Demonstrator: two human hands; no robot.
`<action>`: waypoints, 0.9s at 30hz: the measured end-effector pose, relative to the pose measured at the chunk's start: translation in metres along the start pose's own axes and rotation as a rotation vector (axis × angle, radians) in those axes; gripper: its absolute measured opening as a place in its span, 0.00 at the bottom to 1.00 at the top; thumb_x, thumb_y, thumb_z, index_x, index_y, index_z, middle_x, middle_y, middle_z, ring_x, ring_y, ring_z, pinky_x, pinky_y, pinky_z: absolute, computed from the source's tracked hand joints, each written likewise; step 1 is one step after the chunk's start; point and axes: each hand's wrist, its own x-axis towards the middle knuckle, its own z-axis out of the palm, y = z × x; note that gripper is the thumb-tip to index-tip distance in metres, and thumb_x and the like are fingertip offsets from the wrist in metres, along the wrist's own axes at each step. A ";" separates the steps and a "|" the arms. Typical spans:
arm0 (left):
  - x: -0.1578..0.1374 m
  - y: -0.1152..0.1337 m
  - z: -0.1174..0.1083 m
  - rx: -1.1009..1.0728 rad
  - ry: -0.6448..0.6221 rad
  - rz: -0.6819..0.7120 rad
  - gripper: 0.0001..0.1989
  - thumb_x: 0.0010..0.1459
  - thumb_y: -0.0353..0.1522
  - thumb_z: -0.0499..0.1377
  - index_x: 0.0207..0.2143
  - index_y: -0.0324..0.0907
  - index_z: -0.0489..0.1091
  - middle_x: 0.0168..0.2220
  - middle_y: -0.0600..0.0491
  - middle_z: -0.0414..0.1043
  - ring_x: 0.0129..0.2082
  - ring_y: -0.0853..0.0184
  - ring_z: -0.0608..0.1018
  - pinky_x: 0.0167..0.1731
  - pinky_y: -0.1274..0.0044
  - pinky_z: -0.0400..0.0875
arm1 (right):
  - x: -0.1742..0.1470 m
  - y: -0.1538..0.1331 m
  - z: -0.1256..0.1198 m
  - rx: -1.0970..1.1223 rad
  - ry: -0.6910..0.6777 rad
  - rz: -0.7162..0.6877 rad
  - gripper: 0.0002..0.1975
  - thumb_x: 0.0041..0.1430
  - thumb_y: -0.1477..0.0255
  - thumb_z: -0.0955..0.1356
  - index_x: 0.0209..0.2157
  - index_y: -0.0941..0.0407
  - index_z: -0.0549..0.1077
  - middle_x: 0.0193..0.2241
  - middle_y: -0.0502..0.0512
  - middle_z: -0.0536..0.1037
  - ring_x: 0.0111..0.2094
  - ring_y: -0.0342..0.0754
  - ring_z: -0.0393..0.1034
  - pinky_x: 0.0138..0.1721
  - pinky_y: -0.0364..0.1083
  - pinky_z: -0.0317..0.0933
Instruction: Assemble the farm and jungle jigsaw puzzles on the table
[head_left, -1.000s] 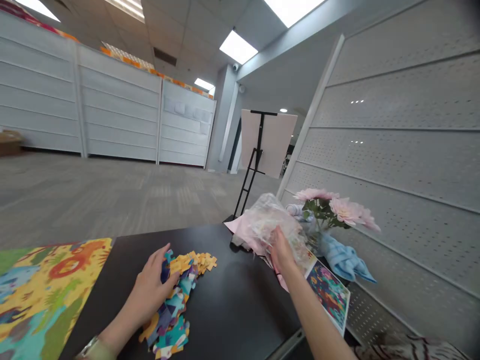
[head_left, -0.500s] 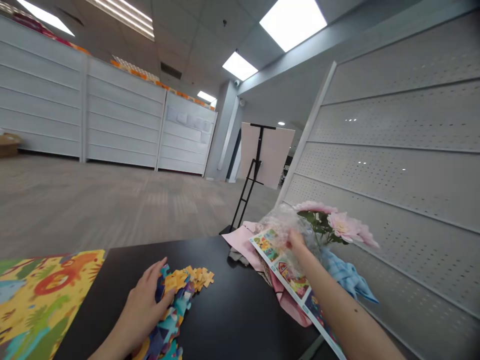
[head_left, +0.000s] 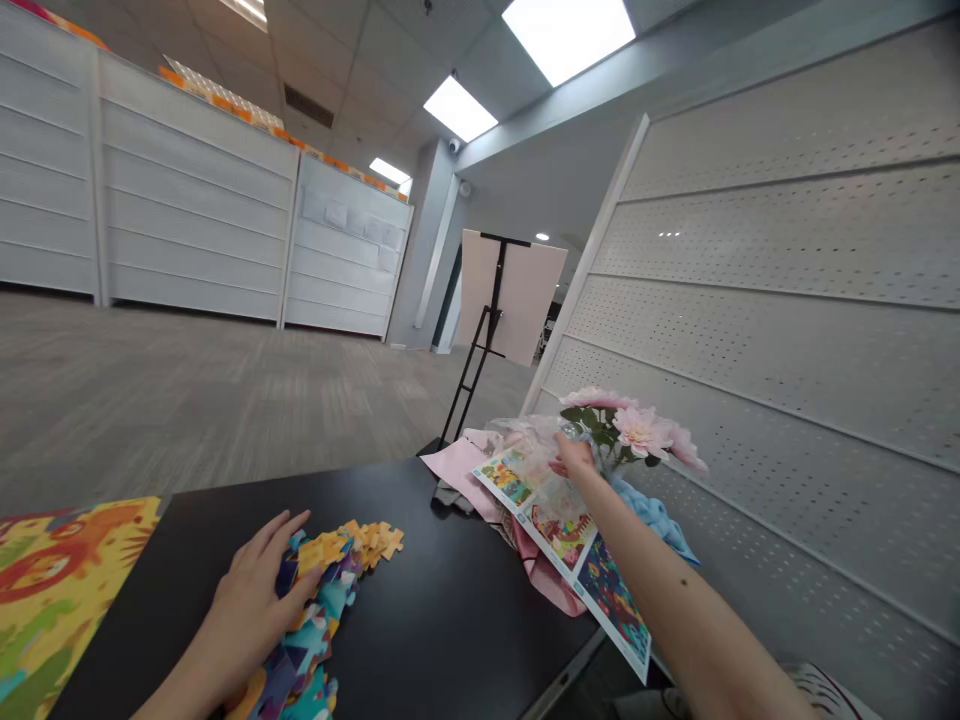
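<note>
My left hand lies over the left side of a heap of loose jigsaw pieces, with the fingers stretched out and the thumb apart. Orange pieces are at the heap's far end; blue, purple and teal ones lie nearer. Off to the right, my right hand reaches to a crumpled clear plastic bag, its fingers curled on the plastic and partly hidden. Under that hand is a printed picture sheet with several colourful scenes, lying over pink cloth.
A yellow animal picture puzzle lies at the left of the black table. Pink flowers and blue cloth are beside my right arm. Beyond stand an easel and a white perforated panel.
My view has turned slightly right. The plastic bag stands less high and lies flatter to the left of my right hand. My left hand stays at the jigsaw heap.
</note>
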 end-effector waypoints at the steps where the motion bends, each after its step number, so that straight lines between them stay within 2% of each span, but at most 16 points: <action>1: 0.000 -0.001 0.000 -0.006 -0.005 -0.010 0.34 0.60 0.51 0.50 0.62 0.42 0.66 0.65 0.40 0.62 0.63 0.45 0.67 0.60 0.51 0.62 | -0.001 -0.003 -0.003 -0.108 -0.009 -0.025 0.18 0.68 0.65 0.69 0.55 0.57 0.70 0.54 0.59 0.74 0.49 0.54 0.73 0.48 0.57 0.71; 5: 0.001 -0.003 0.003 -0.031 -0.012 -0.004 0.33 0.59 0.50 0.51 0.60 0.42 0.68 0.64 0.41 0.63 0.62 0.45 0.67 0.60 0.51 0.63 | -0.016 -0.013 -0.019 -0.468 -0.062 -0.161 0.18 0.68 0.65 0.69 0.56 0.57 0.70 0.54 0.59 0.73 0.49 0.54 0.73 0.49 0.57 0.71; 8: 0.003 0.001 -0.004 -0.030 -0.052 0.069 0.32 0.58 0.49 0.54 0.59 0.43 0.70 0.64 0.42 0.65 0.63 0.45 0.67 0.61 0.52 0.62 | -0.047 -0.003 -0.029 -0.637 -0.185 -0.294 0.18 0.68 0.65 0.68 0.56 0.55 0.70 0.54 0.59 0.74 0.50 0.54 0.73 0.51 0.57 0.70; 11: 0.004 0.015 -0.033 0.019 -0.184 0.093 0.32 0.59 0.49 0.55 0.62 0.45 0.68 0.68 0.43 0.61 0.67 0.45 0.62 0.62 0.51 0.60 | -0.099 0.028 -0.028 -0.712 -0.408 -0.408 0.22 0.66 0.68 0.68 0.60 0.56 0.68 0.44 0.58 0.79 0.46 0.57 0.74 0.53 0.57 0.67; 13: 0.002 0.028 -0.058 0.056 -0.330 0.068 0.39 0.55 0.49 0.61 0.67 0.49 0.61 0.71 0.44 0.52 0.70 0.42 0.55 0.62 0.46 0.58 | -0.142 0.056 -0.022 -0.722 -0.577 -0.466 0.25 0.62 0.67 0.70 0.59 0.57 0.69 0.45 0.59 0.80 0.46 0.58 0.75 0.54 0.56 0.67; 14: 0.000 0.035 -0.069 0.072 -0.423 0.060 0.47 0.49 0.49 0.66 0.69 0.50 0.56 0.73 0.43 0.45 0.71 0.40 0.50 0.62 0.45 0.55 | -0.163 0.069 -0.018 -0.717 -0.672 -0.505 0.27 0.60 0.66 0.71 0.59 0.56 0.69 0.52 0.60 0.77 0.50 0.58 0.74 0.56 0.55 0.66; 15: -0.002 0.043 -0.078 0.098 -0.513 0.041 0.58 0.41 0.49 0.71 0.71 0.50 0.50 0.74 0.42 0.38 0.72 0.38 0.45 0.63 0.43 0.52 | -0.184 0.080 -0.012 -0.729 -0.837 -0.589 0.31 0.59 0.64 0.71 0.63 0.56 0.66 0.60 0.63 0.70 0.58 0.59 0.69 0.61 0.56 0.62; 17: -0.009 0.056 -0.090 0.163 -0.659 0.013 0.74 0.27 0.47 0.76 0.73 0.47 0.40 0.75 0.39 0.28 0.72 0.35 0.39 0.63 0.42 0.46 | -0.220 0.097 0.003 -0.761 -1.071 -0.670 0.46 0.53 0.58 0.75 0.69 0.55 0.57 0.71 0.65 0.52 0.70 0.63 0.50 0.68 0.59 0.49; 19: -0.015 0.066 -0.092 0.230 -0.730 0.008 0.79 0.23 0.46 0.77 0.73 0.44 0.37 0.74 0.36 0.26 0.72 0.34 0.38 0.65 0.44 0.43 | -0.242 0.103 0.024 -0.791 -1.205 -0.708 0.60 0.44 0.53 0.78 0.72 0.55 0.49 0.74 0.66 0.38 0.73 0.66 0.35 0.71 0.61 0.40; 21: -0.019 0.073 -0.090 0.260 -0.743 0.019 0.75 0.26 0.47 0.76 0.73 0.43 0.40 0.74 0.36 0.31 0.72 0.36 0.41 0.66 0.48 0.42 | -0.249 0.101 0.048 -0.792 -1.247 -0.761 0.63 0.43 0.47 0.78 0.73 0.53 0.46 0.74 0.65 0.33 0.73 0.67 0.27 0.71 0.63 0.35; 23: -0.019 0.075 -0.089 0.244 -0.704 0.032 0.66 0.33 0.47 0.75 0.72 0.47 0.47 0.74 0.39 0.40 0.72 0.38 0.46 0.67 0.50 0.43 | -0.246 0.097 0.073 -0.776 -1.212 -0.797 0.57 0.49 0.44 0.74 0.72 0.51 0.49 0.74 0.64 0.34 0.73 0.67 0.24 0.70 0.66 0.34; 25: -0.017 0.071 -0.087 0.187 -0.636 0.060 0.57 0.39 0.43 0.74 0.70 0.52 0.54 0.72 0.43 0.50 0.70 0.41 0.54 0.66 0.51 0.49 | -0.240 0.095 0.095 -0.777 -1.171 -0.758 0.50 0.56 0.43 0.69 0.72 0.51 0.51 0.74 0.64 0.38 0.73 0.67 0.27 0.69 0.67 0.35; 27: -0.015 0.061 -0.084 0.134 -0.585 0.089 0.48 0.42 0.38 0.73 0.66 0.56 0.62 0.69 0.46 0.59 0.68 0.44 0.61 0.64 0.55 0.56 | -0.237 0.099 0.112 -0.788 -1.197 -0.714 0.45 0.60 0.45 0.67 0.71 0.50 0.52 0.72 0.66 0.48 0.73 0.66 0.36 0.69 0.68 0.35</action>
